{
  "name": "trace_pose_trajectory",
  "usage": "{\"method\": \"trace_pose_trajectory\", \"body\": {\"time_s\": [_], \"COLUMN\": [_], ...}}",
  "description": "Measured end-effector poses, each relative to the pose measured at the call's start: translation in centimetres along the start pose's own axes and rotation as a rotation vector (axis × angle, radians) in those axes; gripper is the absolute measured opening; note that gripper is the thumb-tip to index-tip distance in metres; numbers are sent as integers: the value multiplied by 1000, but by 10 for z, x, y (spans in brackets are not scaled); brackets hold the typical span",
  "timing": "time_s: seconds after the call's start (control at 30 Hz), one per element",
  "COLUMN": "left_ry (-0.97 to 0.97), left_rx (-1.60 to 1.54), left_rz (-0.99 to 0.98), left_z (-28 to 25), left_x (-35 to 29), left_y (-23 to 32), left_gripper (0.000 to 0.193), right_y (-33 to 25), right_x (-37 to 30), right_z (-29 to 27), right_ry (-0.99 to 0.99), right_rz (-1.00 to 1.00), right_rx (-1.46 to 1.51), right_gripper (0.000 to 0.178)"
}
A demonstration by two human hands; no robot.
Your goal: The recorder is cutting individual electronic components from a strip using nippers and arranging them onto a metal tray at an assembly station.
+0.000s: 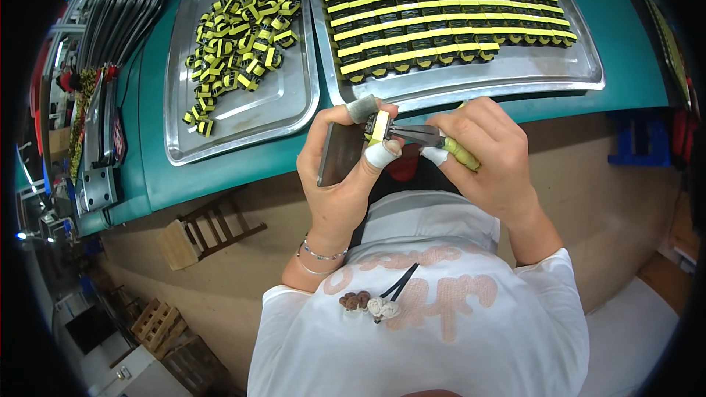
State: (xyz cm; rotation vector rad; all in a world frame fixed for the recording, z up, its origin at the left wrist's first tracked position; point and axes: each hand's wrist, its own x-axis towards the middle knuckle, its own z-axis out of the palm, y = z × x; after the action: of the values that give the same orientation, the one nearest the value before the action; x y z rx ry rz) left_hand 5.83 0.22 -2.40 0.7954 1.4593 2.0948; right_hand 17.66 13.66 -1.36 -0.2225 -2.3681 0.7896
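Left hand [338,195]: fingers pinch a yellow-and-black part [380,127], just off centre toward 1 o'clock, and a dark metal plate [341,153].
Right hand [491,143]: fingers wrap a grey-nosed tool [418,134], tip at the part's 3 o'clock side.
Heaped parts [246,40]: steel tray [283,106], 11 o'clock.
Rows of parts [436,53]: second tray [540,68], 1 o'clock.

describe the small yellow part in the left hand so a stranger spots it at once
Start at the green table, then the left hand by its near edge. Pinched there is the small yellow-and-black part, the only one off the metal trays.
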Motion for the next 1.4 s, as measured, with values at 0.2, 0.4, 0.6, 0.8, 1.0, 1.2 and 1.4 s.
{"method": "trace_pose_trajectory", "body": {"time_s": [0.2, 0.4, 0.6, 0.8, 1.0, 1.2, 1.4], "left_ry": [-11, -41, -69, -78, -68, -84, -24], "left_rx": [3, -225, -439, -449, -322, -332, -256], "left_rz": [-16, -269, -453, -453, -434, -335, -248], "left_z": [1, 1, -1, 1, 11, 3, 2], "left_x": [1, 3, 2, 3, 3, 1, 1], "left_y": [1, 10, 13, 14, 19, 12, 12], "left_gripper": [41, 40, 47, 48, 43, 43, 46], "right_y": [0, 5, 4, -2, -6, -10, -9], "right_x": [-2, -3, -5, -2, 4, 2, -1], "right_z": [0, -4, 0, 5, 22, 4, -6], "right_ry": [-11, 38, -44, -18, 5, 48, 4], "right_rz": [-4, 142, 291, 353, 314, 217, 153], "right_rx": [-55, 260, 557, 719, 815, 502, 170], "right_gripper": [32, 23, 24, 28, 34, 30, 32]}}
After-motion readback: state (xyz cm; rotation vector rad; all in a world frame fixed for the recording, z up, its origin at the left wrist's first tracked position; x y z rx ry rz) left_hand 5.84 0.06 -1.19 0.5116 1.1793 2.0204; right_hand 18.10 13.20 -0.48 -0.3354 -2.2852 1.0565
